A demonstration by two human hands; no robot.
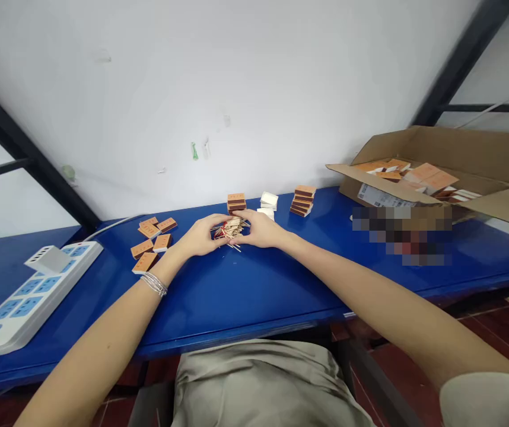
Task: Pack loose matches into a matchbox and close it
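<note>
Head view: left hand [201,234] and right hand [258,230] cup loose matchsticks [231,229]; matchbox labels [236,197] unreadably small.

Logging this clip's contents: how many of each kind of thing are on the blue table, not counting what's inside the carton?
Loose orange-topped matchboxes: 6
Stacks of matchboxes: 2
Piles of white matchbox trays: 2
Bunch of red-tipped matches: 1
Power strip: 1
Cardboard carton: 1
Total: 13
</note>
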